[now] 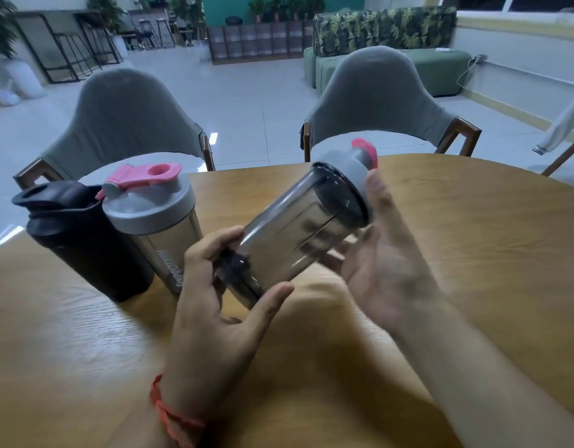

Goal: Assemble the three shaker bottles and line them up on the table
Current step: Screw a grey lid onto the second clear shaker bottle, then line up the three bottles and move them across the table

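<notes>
A smoky clear shaker bottle [295,234] with a grey lid and pink flip cap is tilted in the air above the wooden table [473,253], lid end up and to the right. My left hand [221,305] grips its base. My right hand [386,253] cups the upper body, with the thumb against the grey lid. To the left, two bottles stand upright side by side and touching: a black shaker bottle [85,240] with a black lid, and a clear shaker bottle [156,218] with a grey lid and pink cap.
Two grey-backed chairs [124,118] [376,98] stand at the table's far edge. Beyond them lie a tiled floor, a green sofa [434,69] and shelving. A red cord is around my left wrist.
</notes>
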`<state>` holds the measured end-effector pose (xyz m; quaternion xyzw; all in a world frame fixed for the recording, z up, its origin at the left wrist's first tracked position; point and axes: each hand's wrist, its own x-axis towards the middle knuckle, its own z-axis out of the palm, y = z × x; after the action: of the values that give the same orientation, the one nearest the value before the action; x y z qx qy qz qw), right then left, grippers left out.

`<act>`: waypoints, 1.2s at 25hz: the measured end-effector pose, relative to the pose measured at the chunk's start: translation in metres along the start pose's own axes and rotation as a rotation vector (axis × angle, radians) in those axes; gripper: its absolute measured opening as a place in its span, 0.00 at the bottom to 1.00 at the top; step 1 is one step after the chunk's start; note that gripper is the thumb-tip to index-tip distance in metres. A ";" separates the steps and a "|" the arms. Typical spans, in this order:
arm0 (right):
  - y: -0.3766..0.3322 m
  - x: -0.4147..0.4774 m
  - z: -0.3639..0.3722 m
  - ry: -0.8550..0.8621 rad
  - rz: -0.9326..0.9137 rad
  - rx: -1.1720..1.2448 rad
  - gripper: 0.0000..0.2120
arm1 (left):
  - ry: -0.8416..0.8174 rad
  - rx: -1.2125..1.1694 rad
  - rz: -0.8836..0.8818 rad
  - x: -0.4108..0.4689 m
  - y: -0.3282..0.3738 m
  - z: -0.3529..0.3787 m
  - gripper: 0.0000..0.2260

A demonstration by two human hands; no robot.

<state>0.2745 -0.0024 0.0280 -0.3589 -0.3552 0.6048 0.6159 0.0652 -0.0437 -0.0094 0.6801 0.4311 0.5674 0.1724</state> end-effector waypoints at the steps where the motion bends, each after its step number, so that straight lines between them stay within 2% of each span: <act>1: 0.006 -0.004 0.008 -0.054 0.032 -0.045 0.26 | 0.016 0.031 0.058 0.000 -0.003 0.001 0.34; 3: 0.015 -0.006 0.017 -0.093 0.009 -0.155 0.26 | 0.004 0.089 0.121 0.001 -0.011 0.004 0.36; 5: 0.015 -0.004 0.021 -0.090 -0.040 -0.196 0.25 | -0.046 0.106 0.113 0.002 -0.017 0.004 0.36; 10: 0.016 0.009 0.011 -0.012 -0.212 -0.379 0.26 | -0.244 0.103 0.009 -0.001 -0.016 0.001 0.24; 13: 0.021 0.015 0.009 -0.044 -0.270 -0.417 0.33 | -0.304 0.186 0.016 0.002 -0.013 -0.006 0.18; 17: 0.036 0.019 0.011 -0.093 -0.257 -0.470 0.36 | -0.075 0.222 0.059 0.014 -0.002 -0.039 0.07; 21: 0.048 0.014 0.022 -0.108 -0.236 -0.541 0.38 | 0.127 0.248 0.096 0.020 0.001 -0.089 0.02; 23: 0.048 0.010 0.026 -0.099 -0.244 -0.580 0.40 | 0.235 0.287 0.094 0.019 -0.001 -0.111 0.03; 25: 0.049 0.005 0.029 -0.074 -0.265 -0.636 0.41 | 0.332 0.312 0.018 0.017 -0.013 -0.132 0.05; 28: 0.047 -0.016 0.040 0.053 -0.306 -0.621 0.39 | 0.385 0.237 -0.289 0.017 -0.043 -0.155 0.17; 30: 0.044 -0.035 0.052 0.199 -0.402 -0.655 0.34 | 0.290 0.193 -0.465 0.019 -0.058 -0.164 0.29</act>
<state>0.2070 -0.0363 0.0154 -0.5166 -0.5310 0.2890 0.6064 -0.1083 -0.0378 0.0093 0.4879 0.6476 0.5604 0.1690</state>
